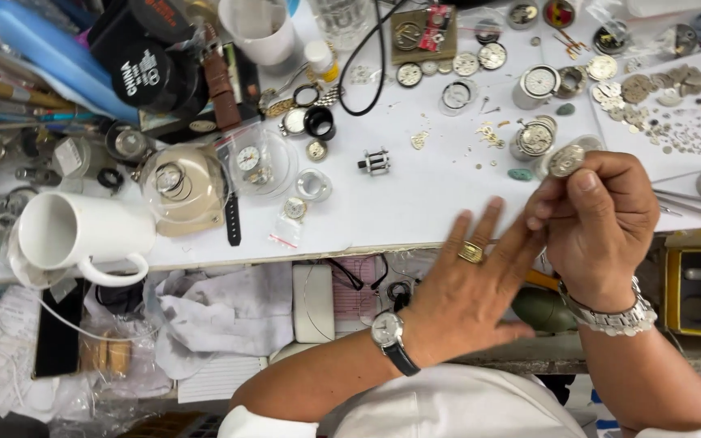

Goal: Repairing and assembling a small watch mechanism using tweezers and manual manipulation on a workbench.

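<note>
My right hand (602, 231), with a metal bracelet watch on its wrist, pinches a small round silver watch movement (566, 160) between thumb and fingertips above the white bench top (415, 207). My left hand (468, 288) is spread flat with its fingers apart and holds nothing. Its fingertips reach up against the underside of my right hand. It wears a gold ring, and a black-strapped wristwatch sits on that wrist.
A white mug (66, 235) lies on its side at the bench's left front. Beside it is a clear dome cover (184, 182) over a small watch. Several dials, small metal cups (535, 85) and loose gears (675, 113) litter the back right. Tweezers (691, 207) lie at the right.
</note>
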